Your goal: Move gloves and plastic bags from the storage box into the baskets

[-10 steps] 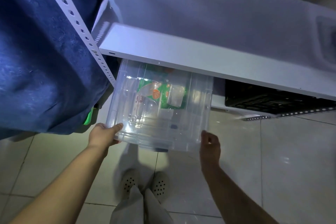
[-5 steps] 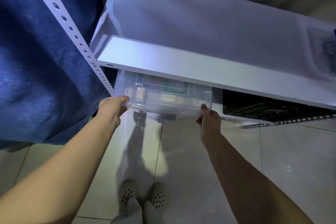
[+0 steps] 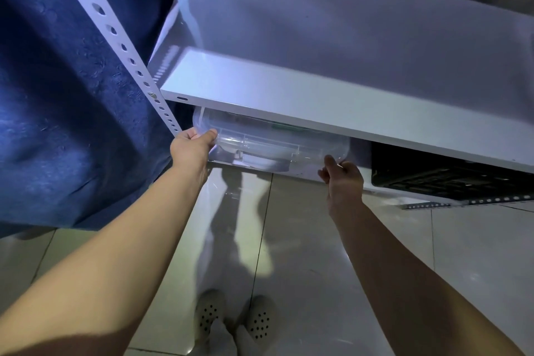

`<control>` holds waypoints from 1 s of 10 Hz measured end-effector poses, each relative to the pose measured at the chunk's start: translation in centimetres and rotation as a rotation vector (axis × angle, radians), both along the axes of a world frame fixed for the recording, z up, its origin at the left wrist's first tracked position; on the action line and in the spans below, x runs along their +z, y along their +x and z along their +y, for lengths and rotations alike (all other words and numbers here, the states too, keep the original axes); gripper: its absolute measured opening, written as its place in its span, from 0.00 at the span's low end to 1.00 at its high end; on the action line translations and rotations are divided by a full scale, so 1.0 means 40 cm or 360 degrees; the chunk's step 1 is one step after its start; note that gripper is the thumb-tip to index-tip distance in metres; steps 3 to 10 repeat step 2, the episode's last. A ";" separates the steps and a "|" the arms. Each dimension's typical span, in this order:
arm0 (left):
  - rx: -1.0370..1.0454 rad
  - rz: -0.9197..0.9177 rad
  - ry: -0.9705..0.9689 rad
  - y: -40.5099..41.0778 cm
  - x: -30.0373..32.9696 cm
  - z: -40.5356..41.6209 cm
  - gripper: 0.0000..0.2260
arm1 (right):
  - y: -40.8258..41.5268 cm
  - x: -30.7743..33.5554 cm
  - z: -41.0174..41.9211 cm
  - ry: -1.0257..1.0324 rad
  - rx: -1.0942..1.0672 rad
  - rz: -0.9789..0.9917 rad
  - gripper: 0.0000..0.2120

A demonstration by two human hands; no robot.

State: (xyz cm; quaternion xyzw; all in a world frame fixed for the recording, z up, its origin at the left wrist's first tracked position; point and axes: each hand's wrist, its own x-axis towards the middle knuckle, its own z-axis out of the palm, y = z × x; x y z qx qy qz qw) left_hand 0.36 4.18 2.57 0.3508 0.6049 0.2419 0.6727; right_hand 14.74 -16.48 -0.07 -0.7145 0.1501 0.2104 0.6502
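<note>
Both arms extended toward 12 o'clock. Left hand (image 3: 192, 147) grips the left corner of the clear storage box (image 3: 268, 147), thumb on top. Right hand (image 3: 344, 182) has curled fingers at the box's right corner (contact unclear). Box sits under the white shelf (image 3: 318, 107), mostly hidden. Black basket (image 3: 448, 173) at 2 o'clock; blue cloth (image 3: 72, 95) at 9.

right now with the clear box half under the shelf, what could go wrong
1. The left hand and right hand hold only the front corners of the clear box, so that grip may slip and the box tip.
2. The box sits close under the white shelf; lifting it could catch the lid or knuckles on the edge.
3. The feet stand right below, where a dropped box would likely land.
</note>
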 end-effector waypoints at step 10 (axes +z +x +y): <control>-0.0194 0.0230 0.0217 -0.057 0.032 -0.042 0.13 | -0.055 0.057 -0.035 -0.0251 0.0403 0.0177 0.07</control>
